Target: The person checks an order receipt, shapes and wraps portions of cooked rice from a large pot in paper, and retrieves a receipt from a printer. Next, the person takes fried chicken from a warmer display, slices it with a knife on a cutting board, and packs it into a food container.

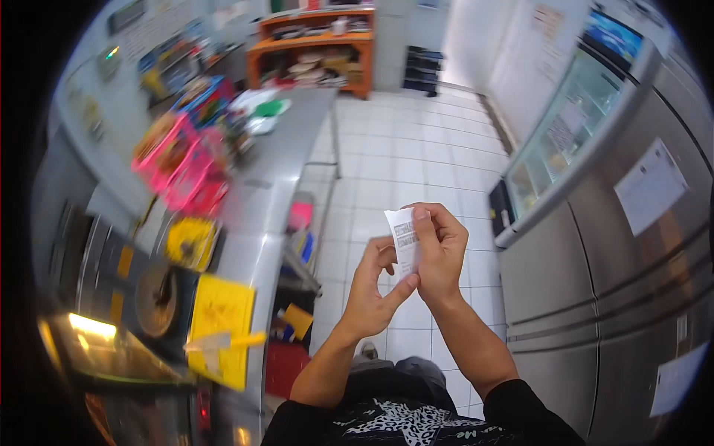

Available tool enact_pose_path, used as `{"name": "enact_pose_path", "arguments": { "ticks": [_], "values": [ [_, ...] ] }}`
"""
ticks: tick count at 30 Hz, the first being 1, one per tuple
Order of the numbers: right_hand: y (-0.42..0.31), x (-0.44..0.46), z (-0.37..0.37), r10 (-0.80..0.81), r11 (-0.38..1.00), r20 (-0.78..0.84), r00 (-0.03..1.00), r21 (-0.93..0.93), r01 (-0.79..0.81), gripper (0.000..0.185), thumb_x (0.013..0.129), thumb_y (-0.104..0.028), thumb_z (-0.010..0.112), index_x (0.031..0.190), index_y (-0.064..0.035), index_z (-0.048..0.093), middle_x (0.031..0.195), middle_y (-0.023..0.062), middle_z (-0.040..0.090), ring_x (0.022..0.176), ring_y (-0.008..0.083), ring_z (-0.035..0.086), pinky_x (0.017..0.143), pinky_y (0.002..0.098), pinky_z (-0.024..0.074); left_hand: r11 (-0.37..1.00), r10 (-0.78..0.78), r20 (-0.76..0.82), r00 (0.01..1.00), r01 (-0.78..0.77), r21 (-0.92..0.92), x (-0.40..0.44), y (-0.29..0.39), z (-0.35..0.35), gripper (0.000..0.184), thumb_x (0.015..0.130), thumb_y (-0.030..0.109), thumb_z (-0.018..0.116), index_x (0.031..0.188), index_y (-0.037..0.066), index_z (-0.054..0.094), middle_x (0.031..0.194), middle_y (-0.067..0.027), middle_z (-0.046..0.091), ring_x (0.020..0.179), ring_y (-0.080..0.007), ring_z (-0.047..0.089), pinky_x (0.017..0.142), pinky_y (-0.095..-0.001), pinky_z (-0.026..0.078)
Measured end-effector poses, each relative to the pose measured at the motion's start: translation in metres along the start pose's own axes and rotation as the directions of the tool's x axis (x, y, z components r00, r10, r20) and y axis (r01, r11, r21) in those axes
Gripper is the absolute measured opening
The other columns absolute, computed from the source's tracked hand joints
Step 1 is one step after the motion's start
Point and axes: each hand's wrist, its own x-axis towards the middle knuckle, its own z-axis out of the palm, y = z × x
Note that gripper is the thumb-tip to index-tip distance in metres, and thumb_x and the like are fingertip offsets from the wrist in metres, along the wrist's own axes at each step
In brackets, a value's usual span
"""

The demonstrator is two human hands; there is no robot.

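Observation:
A small white printed receipt [405, 241] is held up in front of my body, over the tiled floor. My right hand [440, 256] pinches its upper right edge between thumb and fingers. At its lower left, my left hand [378, 293] has the thumb and fingers closed round the paper's bottom part. Dark print blocks show on the upper half of the receipt; the lower end is partly hidden behind my fingers.
A steel table [286, 149] runs along the left, bearing pink baskets [186, 167], a yellow cutting board [223, 320] and a yellow-handled tool [242, 340]. Steel refrigerators [550, 297] and a glass-door cooler [573, 134] line the right. An orange shelf [309, 46] stands at the back.

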Motion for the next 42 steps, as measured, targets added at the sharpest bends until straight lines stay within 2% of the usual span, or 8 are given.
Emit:
{"name": "enact_pose_path", "arguments": {
  "ticks": [5,9,17,24,32,35,39,42],
  "values": [
    [0.013,0.137,-0.078,-0.178,0.983,-0.283,0.942,-0.091,0.158,0.021,0.101,-0.017,0.061,0.094,0.0012,0.069,0.071,-0.0016,0.062,0.061,0.0019,0.051,0.053,0.0217,0.0396,0.96,-0.002,0.287,0.958,-0.078,0.27,0.132,-0.058,0.045,0.019,0.09,0.011,0.07,0.102,-0.002,0.062,0.094,-0.0045,0.067,0.086,-0.0133,0.058,0.075,-0.0327,0.045],
    [0.05,0.245,-0.13,-0.303,0.953,-0.369,0.879,-0.146,0.267,0.023,0.1,-0.019,0.062,0.092,0.0013,0.068,0.071,-0.0013,0.062,0.063,0.0024,0.051,0.055,0.0225,0.0392,0.98,-0.173,0.257,0.951,0.192,-0.052,0.23,-0.142,0.054,0.009,0.097,0.004,0.062,0.1,-0.004,0.063,0.091,-0.0057,0.069,0.084,-0.0106,0.063,0.079,-0.0275,0.049],
    [0.136,0.519,-0.131,-0.17,0.985,-0.21,0.963,-0.008,0.173,0.021,0.098,-0.017,0.062,0.088,0.0008,0.065,0.071,-0.0011,0.059,0.063,0.0053,0.049,0.056,0.0229,0.0382,0.975,-0.216,0.024,0.976,0.217,-0.041,0.463,-0.219,0.011,0.015,0.096,0.004,0.066,0.106,-0.007,0.065,0.093,-0.0112,0.072,0.079,-0.0122,0.066,0.074,-0.0269,0.054],
    [0.234,0.712,-0.049,0.002,0.989,0.146,0.989,0.148,-0.024,0.019,0.098,-0.014,0.06,0.087,0.0012,0.065,0.073,0.0021,0.062,0.064,0.008,0.052,0.057,0.0251,0.041,0.975,-0.208,-0.297,0.932,0.223,0.018,0.607,-0.284,-0.082,0.015,0.094,0.002,0.066,0.106,-0.007,0.065,0.092,-0.0099,0.072,0.081,-0.0115,0.067,0.076,-0.0256,0.053],
    [0.421,0.904,0.019,0.152,0.981,0.345,0.926,-0.17,-0.098,0.011,0.095,-0.007,0.063,0.091,0.0031,0.066,0.078,0.0062,0.065,0.069,0.0151,0.06,0.064,0.0301,0.0503,0.933,-0.112,-0.475,0.873,0.257,0.252,0.783,-0.456,-0.243,0.013,0.093,0.007,0.066,0.102,-0.002,0.064,0.084,-0.0064,0.07,0.071,-0.0088,0.06,0.064,-0.0254,0.047],
    [0.488,0.953,0.001,0.334,0.933,0.29,0.897,-0.234,-0.272,0.01,0.093,-0.003,0.064,0.097,0.006,0.066,0.082,0.0091,0.067,0.071,0.0183,0.065,0.067,0.0319,0.0537,0.806,-0.233,-0.474,0.849,0.441,0.394,0.86,-0.495,-0.285,0.011,0.095,0.01,0.064,0.102,0.002,0.062,0.072,-0.007,0.066,0.063,-0.0125,0.062,0.058,-0.0283,0.047],
    [0.553,0.992,-0.021,0.482,0.87,0.081,0.873,-0.167,-0.465,0.018,0.09,-0.001,0.064,0.106,0.0074,0.063,0.081,0.0111,0.067,0.068,0.021,0.067,0.065,0.0337,0.0557,0.746,-0.544,-0.194,0.816,0.576,0.334,0.974,-0.517,-0.32,0.016,0.097,0.01,0.062,0.108,0.001,0.057,0.074,-0.0117,0.069,0.059,-0.0146,0.065,0.056,-0.0302,0.05],
    [0.605,1.055,-0.002,0.521,0.85,-0.085,0.849,-0.036,-0.525,0.015,0.089,0.001,0.063,0.103,0.0056,0.062,0.08,0.0127,0.066,0.065,0.0219,0.067,0.062,0.0351,0.0563,0.795,-0.549,-0.12,0.827,0.561,0.23,1.048,-0.564,-0.355,0.017,0.099,0.011,0.06,0.11,-0.001,0.056,0.075,-0.0111,0.069,0.059,-0.0141,0.064,0.056,-0.0289,0.05]
  ]
}}
